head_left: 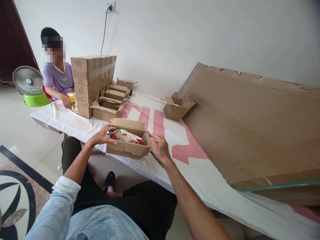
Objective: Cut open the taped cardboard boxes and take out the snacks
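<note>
An open cardboard box (pixel 128 147) sits at the near edge of the cloth-covered table, its far flap raised. Inside lies a clear plastic packet (pixel 128 136) with red and green print and tan contents that I cannot name. My left hand (pixel 103 135) grips the box's left end, thumb on the near side and fingers at the far corner. At the right end, my right hand (pixel 159 146) holds the box wall with its fingers bent against the corner. A thin dark green thing, partly hidden, lies under my right wrist.
Taped boxes (pixel 86 71) are stacked at the left, beside a row of open boxes (pixel 107 108). Another open box (pixel 176 108) stands near a large cardboard sheet (pixel 250 126). Across the table, a person (pixel 58 80) reaches toward yellow tape (pixel 71 97). A fan (pixel 28 81) stands behind.
</note>
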Demonstrator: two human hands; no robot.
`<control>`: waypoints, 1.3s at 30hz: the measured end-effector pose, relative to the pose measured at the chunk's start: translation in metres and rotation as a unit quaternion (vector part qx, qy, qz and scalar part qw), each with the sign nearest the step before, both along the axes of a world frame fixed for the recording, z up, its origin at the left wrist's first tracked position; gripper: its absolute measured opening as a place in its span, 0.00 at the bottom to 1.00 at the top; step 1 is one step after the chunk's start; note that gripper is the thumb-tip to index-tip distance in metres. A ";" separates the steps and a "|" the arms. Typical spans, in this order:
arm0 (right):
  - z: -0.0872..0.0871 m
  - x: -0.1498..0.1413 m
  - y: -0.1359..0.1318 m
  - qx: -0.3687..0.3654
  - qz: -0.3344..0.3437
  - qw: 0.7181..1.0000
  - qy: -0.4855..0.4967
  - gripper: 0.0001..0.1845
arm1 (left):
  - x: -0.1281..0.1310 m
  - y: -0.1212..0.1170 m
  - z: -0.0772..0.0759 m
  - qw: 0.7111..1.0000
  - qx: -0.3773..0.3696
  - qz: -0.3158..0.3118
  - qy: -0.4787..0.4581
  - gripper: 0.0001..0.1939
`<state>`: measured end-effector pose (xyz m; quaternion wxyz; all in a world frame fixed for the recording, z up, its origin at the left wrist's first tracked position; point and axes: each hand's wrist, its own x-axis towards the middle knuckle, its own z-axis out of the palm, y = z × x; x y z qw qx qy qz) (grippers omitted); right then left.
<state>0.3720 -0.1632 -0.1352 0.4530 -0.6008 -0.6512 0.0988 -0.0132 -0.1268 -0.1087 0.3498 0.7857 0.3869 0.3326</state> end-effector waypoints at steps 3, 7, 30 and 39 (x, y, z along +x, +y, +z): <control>-0.006 -0.009 -0.002 -0.035 0.025 0.994 0.096 0.31 | -0.003 0.002 0.005 1.000 0.006 0.004 0.004 0.54; -0.010 -0.017 -0.006 -0.038 0.020 0.992 0.116 0.37 | -0.008 0.001 0.010 0.999 0.013 0.019 0.030 0.55; 0.035 -0.034 -0.019 0.045 0.127 0.976 -0.169 0.17 | 0.021 -0.017 0.032 0.981 0.075 0.125 0.128 0.17; 0.041 -0.038 -0.025 0.037 0.118 0.981 -0.152 0.18 | 0.023 -0.014 0.038 0.963 0.104 0.174 0.176 0.15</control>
